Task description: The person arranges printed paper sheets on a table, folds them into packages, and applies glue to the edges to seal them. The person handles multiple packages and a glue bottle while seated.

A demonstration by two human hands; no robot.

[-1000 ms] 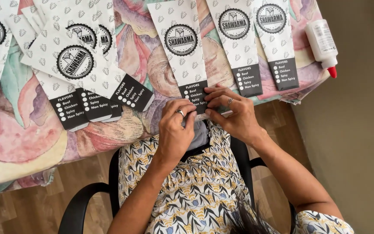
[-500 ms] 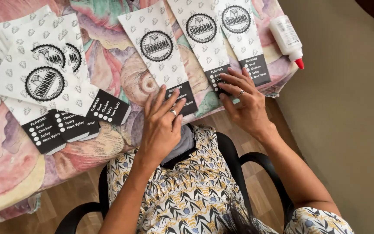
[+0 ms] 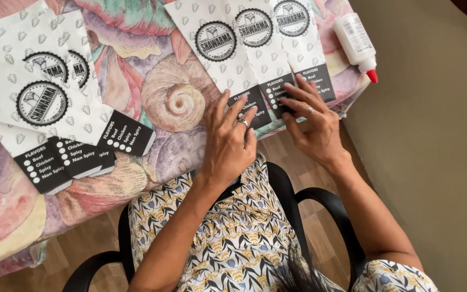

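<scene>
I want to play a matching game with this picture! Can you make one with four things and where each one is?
Things:
1. glue bottle
2. left hand
3. right hand
4. pile of paper bags

Places:
A. on the middle bag's black end
B. far left of the tablecloth
C. table's right edge, red tip down
D. on the black end of the leftmost bag of three in a row

Pairs: 1-C, 2-D, 3-A, 4-B

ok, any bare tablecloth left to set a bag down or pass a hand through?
One free patch: the floral tablecloth with its shell print, between the overlapping white paper bags at left and the row of three white bags. It is crowded under the left hand and right hand, and by the white glue bottle.
</scene>
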